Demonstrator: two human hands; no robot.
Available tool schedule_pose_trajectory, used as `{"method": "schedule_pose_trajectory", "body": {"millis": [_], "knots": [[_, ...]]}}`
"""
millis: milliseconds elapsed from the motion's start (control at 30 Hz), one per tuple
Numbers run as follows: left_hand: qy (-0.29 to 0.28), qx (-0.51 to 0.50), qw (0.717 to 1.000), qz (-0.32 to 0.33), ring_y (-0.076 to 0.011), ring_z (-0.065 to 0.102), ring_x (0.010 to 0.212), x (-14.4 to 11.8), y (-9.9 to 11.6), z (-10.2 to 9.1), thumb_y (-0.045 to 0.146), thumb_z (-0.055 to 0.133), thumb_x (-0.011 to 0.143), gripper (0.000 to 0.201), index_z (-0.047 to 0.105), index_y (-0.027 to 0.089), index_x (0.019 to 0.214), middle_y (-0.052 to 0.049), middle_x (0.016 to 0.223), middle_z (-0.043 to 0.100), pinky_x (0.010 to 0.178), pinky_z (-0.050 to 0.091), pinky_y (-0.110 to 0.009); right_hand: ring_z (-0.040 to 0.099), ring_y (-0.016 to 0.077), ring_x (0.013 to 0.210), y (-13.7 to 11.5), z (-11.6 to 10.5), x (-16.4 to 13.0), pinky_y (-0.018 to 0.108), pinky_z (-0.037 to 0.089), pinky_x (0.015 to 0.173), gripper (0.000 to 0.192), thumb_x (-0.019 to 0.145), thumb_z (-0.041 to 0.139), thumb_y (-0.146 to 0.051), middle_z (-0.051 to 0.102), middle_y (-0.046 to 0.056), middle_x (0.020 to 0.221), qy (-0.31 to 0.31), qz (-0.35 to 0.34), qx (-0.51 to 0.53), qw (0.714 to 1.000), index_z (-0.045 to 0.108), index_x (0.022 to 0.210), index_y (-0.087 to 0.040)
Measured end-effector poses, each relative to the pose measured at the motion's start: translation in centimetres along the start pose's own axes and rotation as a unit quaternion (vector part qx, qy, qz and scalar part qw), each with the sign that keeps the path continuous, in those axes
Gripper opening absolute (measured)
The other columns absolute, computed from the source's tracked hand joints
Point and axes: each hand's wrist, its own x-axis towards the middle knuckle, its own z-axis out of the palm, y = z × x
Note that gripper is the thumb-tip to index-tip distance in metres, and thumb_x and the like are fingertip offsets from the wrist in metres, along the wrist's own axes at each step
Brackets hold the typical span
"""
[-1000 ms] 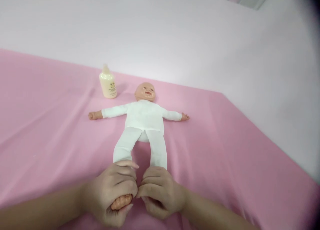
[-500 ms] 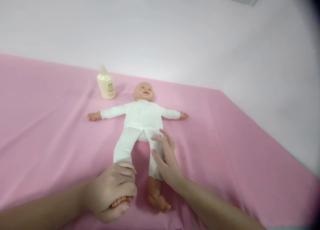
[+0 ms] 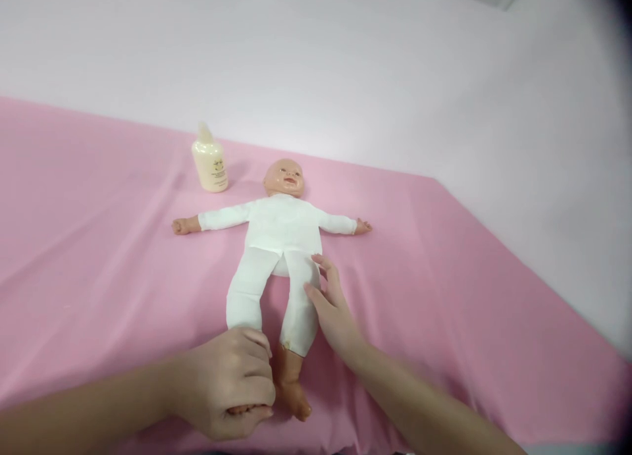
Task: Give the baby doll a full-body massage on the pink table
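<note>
**Two hands on the doll's legs**

Both of my hands are at the lower half of the doll (image 3: 281,234), which lies face up in the middle of the frame on a pink sheet (image 3: 99,244), arms spread to either side and head toward the top of the frame.

My left hand (image 3: 230,392), at lower centre, is curled shut around the foot of the leg on the left of the picture; only a sliver of the foot shows under my fingers (image 3: 254,363). That trouser leg runs straight up from my fist to the doll's hip.

My right hand (image 3: 330,307) is open, fingers loosely spread, lying flat against the outer side of the other white trouser leg (image 3: 299,307), with the fingertips up by the hip. It grips nothing. Below the trouser cuff, the bare lower leg and foot (image 3: 291,392) show, just beside my left fist.

Up at the left of the doll's head, near it but apart, stands a cream-coloured bottle (image 3: 210,165), upright on the sheet. Behind the sheet is a plain pale wall (image 3: 345,66) filling the top of the frame.
</note>
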Motion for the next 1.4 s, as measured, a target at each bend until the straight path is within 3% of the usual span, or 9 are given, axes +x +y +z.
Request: {"method": "schedule_pose_trajectory", "body": {"millis": [200,333,500,667,900,1067,1233,1300,1400], "knots": [[-0.032,0.002,0.999,-0.006,-0.0152,0.049,0.055,-0.4,-0.2,0.5,0.017,0.051,0.084,0.016,0.045,0.021,0.070,0.000,0.056,0.054,0.066,0.046,-0.033,0.034,0.0224,0.142,-0.1,0.2,-0.1,0.043,0.048,0.106,0.050,0.089,0.055,-0.031,0.029,0.004,0.155,0.012,-0.019,-0.021,1.000,0.040,0.136,-0.031],[-0.052,0.005,0.999,-0.007,-0.0161,0.050,0.055,-0.6,-0.2,0.7,0.017,0.051,0.083,0.015,0.044,0.022,0.071,0.000,0.056,0.053,0.064,0.045,-0.034,0.046,0.0220,0.133,0.7,0.2,0.3,0.039,0.056,0.094,0.052,0.088,0.058,-0.031,0.040,0.007,0.147,0.051,-0.059,-0.001,0.997,0.040,0.137,-0.031],[-0.070,-0.003,0.997,-0.013,-0.0163,0.052,0.058,-0.5,-0.1,0.5,0.015,0.048,0.084,0.008,0.050,0.020,0.079,-0.001,0.059,0.058,0.066,0.045,-0.034,0.062,0.0185,0.107,1.4,0.2,0.5,0.033,0.061,0.078,0.056,0.093,0.051,-0.032,0.055,0.008,0.129,0.039,-0.118,0.020,0.992,0.031,0.144,-0.032],[-0.088,-0.013,0.996,-0.029,-0.0183,0.056,0.064,-0.2,-0.1,0.4,0.013,0.049,0.081,0.014,0.057,0.018,0.092,-0.003,0.068,0.065,0.069,0.045,-0.036,0.067,0.0184,0.097,0.9,0.3,0.3,0.033,0.062,0.073,0.056,0.092,0.054,-0.037,0.055,0.009,0.130,0.037,-0.062,0.086,0.994,0.030,0.142,-0.032],[-0.081,0.001,0.996,-0.033,-0.0186,0.055,0.063,-0.1,0.1,0.5,0.014,0.048,0.081,0.014,0.056,0.020,0.090,-0.005,0.069,0.065,0.068,0.043,-0.036,0.068,0.0198,0.094,0.1,0.3,0.2,0.035,0.062,0.070,0.057,0.087,0.062,-0.036,0.051,0.009,0.135,0.039,0.013,0.178,0.983,0.034,0.136,-0.032],[-0.079,0.013,0.996,-0.028,-0.0203,0.057,0.068,0.1,0.1,0.2,0.013,0.051,0.078,0.027,0.057,0.018,0.103,-0.006,0.078,0.067,0.071,0.046,-0.037,0.067,0.0196,0.093,0.0,0.2,0.4,0.038,0.061,0.078,0.054,0.083,0.065,-0.035,0.055,0.007,0.131,0.054,0.009,0.212,0.976,0.040,0.131,-0.031],[-0.053,0.053,0.997,-0.013,-0.0261,0.063,0.093,-0.1,0.0,0.1,0.010,0.051,0.077,0.056,0.048,0.016,0.133,-0.011,0.102,0.069,0.085,0.051,-0.043,0.057,0.0204,0.122,-0.4,0.1,0.1,0.039,0.053,0.098,0.036,0.093,0.052,-0.043,0.056,0.005,0.133,0.093,-0.012,0.214,0.972,0.048,0.127,-0.030],[-0.044,0.062,0.997,-0.016,-0.0280,0.060,0.107,-0.2,-0.1,0.2,0.008,0.051,0.078,0.062,0.043,0.016,0.139,-0.013,0.113,0.067,0.090,0.051,-0.044,0.050,0.0202,0.130,-0.4,0.1,-0.2,0.041,0.047,0.106,0.030,0.096,0.047,-0.042,0.054,0.003,0.136,0.100,-0.052,0.201,0.973,0.052,0.124,-0.030],[-0.017,0.055,0.998,-0.013,-0.0293,0.054,0.121,-0.5,-0.1,0.3,0.007,0.053,0.078,0.067,0.038,0.014,0.143,-0.015,0.123,0.063,0.099,0.048,-0.048,0.042,0.0214,0.137,-0.1,0.0,-0.8,0.045,0.040,0.113,0.029,0.100,0.039,-0.039,0.047,0.003,0.142,0.082,-0.182,0.162,0.966,0.056,0.121,-0.029]]}}
